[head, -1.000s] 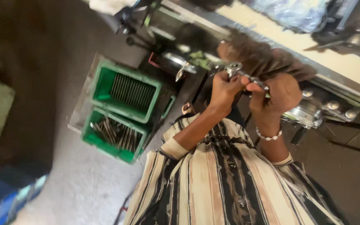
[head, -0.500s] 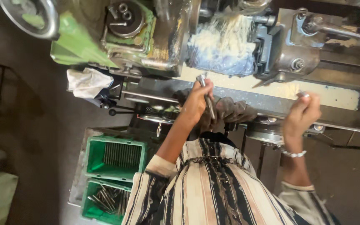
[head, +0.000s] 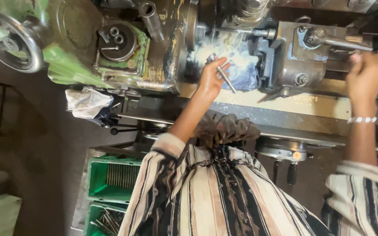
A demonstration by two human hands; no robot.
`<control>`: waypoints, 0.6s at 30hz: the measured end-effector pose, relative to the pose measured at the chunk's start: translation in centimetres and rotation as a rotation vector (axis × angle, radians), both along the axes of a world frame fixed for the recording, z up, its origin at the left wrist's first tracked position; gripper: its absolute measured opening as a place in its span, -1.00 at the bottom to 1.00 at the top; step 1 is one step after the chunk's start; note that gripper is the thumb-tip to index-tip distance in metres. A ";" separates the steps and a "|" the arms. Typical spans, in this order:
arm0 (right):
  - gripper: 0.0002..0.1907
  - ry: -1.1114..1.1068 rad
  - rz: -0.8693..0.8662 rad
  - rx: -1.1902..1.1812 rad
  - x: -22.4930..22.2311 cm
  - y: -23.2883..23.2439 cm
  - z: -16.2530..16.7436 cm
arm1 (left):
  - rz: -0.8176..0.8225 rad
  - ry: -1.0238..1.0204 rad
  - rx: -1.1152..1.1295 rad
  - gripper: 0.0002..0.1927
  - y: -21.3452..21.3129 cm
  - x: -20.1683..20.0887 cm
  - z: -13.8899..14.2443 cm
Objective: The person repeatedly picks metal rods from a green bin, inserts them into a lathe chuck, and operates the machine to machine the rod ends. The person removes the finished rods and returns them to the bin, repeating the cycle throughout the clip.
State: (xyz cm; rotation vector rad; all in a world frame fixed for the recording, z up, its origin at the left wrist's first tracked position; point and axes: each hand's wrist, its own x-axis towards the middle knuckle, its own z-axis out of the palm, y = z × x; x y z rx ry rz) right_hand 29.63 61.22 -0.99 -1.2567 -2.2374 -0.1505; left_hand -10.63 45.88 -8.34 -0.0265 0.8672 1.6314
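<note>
My left hand (head: 210,78) is raised in front of the lathe's chuck (head: 189,30) and grips a short metal rod (head: 225,75) with a nut-like head; the rod slants down to the right. Behind it lies a wet, whitish tray area (head: 241,65). My right hand (head: 366,75), with a beaded bracelet at the wrist, is curled around a dark handle at the right end of the grey tool carriage (head: 294,57); the handle itself is mostly hidden by the fingers. A long steel lever (head: 337,41) sticks out just left of that hand.
A handwheel (head: 9,39) sits on the green machine body at the top left, with a white rag (head: 86,102) below it. Two green crates (head: 112,179) of metal rods stand on the floor at the lower left. A dark cloth (head: 224,129) hangs on the lathe's front rail.
The view has swung up onto the lathe. My left hand has carried the rod up toward the chuck. My right hand has moved further right onto the carriage handle.
</note>
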 end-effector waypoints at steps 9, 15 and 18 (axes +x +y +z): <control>-0.44 -0.776 -0.282 -0.234 -3.2 10.3 3.9 | 0.219 -0.219 -0.035 -0.71 12.6 1.5 -1.0; -0.63 -0.770 -0.345 -0.246 -3.7 12.6 3.9 | 0.365 -0.355 -0.043 -0.81 16.9 1.2 0.5; -0.71 -0.735 -0.447 -0.279 -2.6 9.3 1.2 | 0.418 -0.406 -0.047 -0.88 17.9 0.4 0.2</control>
